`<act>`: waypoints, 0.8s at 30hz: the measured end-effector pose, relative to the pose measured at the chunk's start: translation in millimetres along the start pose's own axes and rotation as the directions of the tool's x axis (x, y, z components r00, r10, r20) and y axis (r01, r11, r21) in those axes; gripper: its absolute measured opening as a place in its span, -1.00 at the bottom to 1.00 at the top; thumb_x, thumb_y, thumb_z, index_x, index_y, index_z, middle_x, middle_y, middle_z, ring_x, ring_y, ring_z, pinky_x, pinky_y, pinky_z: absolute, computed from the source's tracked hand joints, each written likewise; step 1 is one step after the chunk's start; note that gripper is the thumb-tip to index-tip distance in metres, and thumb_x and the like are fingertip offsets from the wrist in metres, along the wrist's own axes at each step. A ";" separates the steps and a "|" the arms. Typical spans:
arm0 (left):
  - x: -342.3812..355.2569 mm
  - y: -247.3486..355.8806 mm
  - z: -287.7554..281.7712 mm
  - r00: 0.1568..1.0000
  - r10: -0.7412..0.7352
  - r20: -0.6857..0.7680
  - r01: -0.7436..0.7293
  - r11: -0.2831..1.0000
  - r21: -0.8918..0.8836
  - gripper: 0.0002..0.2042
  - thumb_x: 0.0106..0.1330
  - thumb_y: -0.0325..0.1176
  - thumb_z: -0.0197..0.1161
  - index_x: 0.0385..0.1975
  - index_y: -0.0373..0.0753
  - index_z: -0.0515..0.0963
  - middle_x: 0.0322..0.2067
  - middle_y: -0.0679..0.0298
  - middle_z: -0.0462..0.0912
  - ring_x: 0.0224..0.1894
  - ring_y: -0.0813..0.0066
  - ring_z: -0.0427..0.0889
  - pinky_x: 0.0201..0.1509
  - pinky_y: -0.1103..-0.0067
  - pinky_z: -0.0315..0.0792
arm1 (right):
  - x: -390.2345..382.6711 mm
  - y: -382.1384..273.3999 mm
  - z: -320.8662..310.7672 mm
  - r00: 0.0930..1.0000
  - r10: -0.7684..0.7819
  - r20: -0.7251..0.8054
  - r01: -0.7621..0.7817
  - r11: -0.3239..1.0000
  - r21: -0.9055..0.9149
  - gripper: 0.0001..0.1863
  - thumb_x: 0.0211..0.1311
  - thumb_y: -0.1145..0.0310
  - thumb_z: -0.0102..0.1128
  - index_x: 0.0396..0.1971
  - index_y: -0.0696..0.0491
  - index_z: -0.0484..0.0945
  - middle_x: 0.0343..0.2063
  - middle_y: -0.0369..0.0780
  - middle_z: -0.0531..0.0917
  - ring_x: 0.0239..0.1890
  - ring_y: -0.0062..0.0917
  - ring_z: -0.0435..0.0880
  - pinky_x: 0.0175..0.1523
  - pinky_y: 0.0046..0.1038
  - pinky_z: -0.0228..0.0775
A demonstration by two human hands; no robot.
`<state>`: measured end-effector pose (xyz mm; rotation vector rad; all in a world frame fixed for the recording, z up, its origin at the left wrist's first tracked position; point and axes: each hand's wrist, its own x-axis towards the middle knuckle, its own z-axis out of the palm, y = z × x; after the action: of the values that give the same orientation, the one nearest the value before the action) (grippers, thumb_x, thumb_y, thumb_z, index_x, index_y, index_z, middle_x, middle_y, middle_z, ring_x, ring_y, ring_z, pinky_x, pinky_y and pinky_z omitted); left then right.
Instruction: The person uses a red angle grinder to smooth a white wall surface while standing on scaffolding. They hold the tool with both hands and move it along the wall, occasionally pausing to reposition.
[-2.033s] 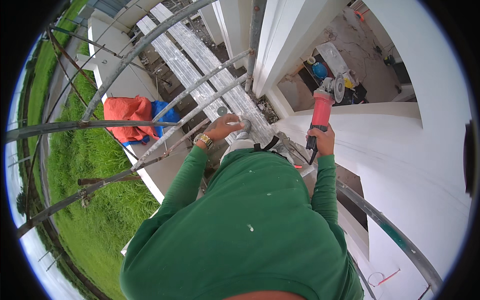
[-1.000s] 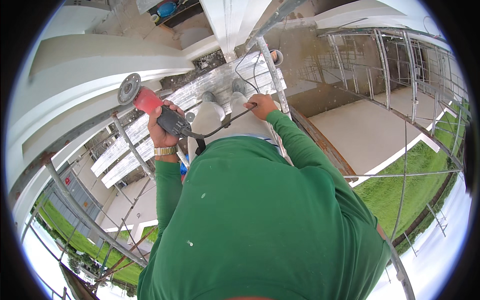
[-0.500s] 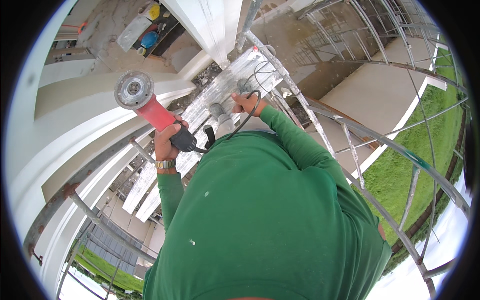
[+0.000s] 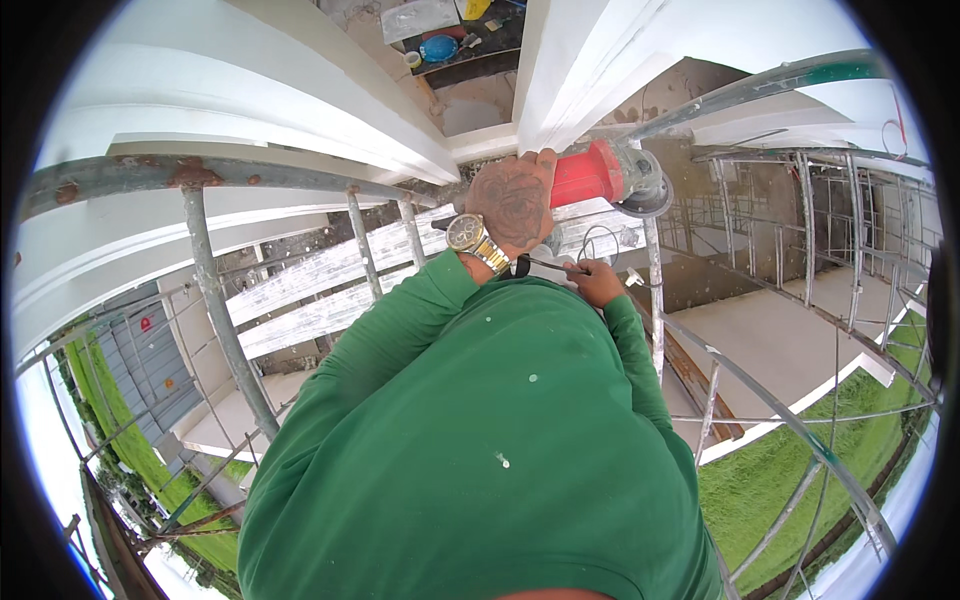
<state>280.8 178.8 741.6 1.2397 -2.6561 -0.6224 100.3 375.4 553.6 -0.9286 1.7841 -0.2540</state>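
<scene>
My left hand is wrapped around the body of a red angle grinder, its back turned up and a metal watch on the wrist. The grinder's head and round disc point to the right, beside a white column. Lower and a little to the right, my right hand pinches the black power cord close to my body. The grinder's rear end is hidden by my left hand.
Whitish scaffold planks lie below me. A rusty metal rail runs along my left, with scaffold pipes on my right. White columns rise ahead. Beyond them, a blue container sits among tools.
My left hand has swung the grinder from the left across to the right, and its disc now points right. My right hand has shifted right and down with the cord. My view has turned left.
</scene>
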 end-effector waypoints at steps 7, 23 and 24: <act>10.2 36.3 -7.8 0.987 0.145 -0.075 -0.153 0.981 -0.117 -0.71 0.01 -0.49 0.26 -0.22 -0.34 0.50 -0.35 0.08 0.67 -0.28 0.04 0.71 -0.25 0.22 0.59 | 6.9 50.6 -6.4 0.972 -0.034 -0.233 0.055 0.995 0.083 -0.63 0.33 0.11 0.31 -0.32 0.19 0.71 -0.58 -0.22 0.66 -0.56 -0.60 0.62 -0.40 -0.46 0.42; 3.6 26.7 -20.2 0.996 0.062 -0.065 -0.071 0.986 -0.150 -0.71 0.02 -0.49 0.26 -0.21 -0.34 0.52 -0.31 0.06 0.70 -0.25 0.03 0.72 -0.22 0.20 0.61 | 12.1 26.4 -21.9 0.987 0.019 -0.158 0.011 0.982 0.187 -0.53 0.30 0.00 0.35 -0.36 0.22 0.71 -0.62 -0.22 0.66 -0.59 -0.60 0.60 -0.42 -0.46 0.44; 2.1 26.3 -19.1 0.996 0.060 -0.068 -0.070 0.986 -0.154 -0.71 0.02 -0.49 0.26 -0.21 -0.34 0.52 -0.32 0.05 0.70 -0.25 0.02 0.72 -0.22 0.20 0.60 | 11.9 26.2 -21.9 0.988 0.019 -0.155 0.011 0.981 0.191 -0.52 0.31 0.00 0.35 -0.36 0.22 0.71 -0.62 -0.22 0.66 -0.59 -0.60 0.60 -0.41 -0.46 0.44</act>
<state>266.8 186.4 770.0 1.1071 -2.5303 -0.7527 67.3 379.4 539.5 -0.7846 1.8669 -0.4996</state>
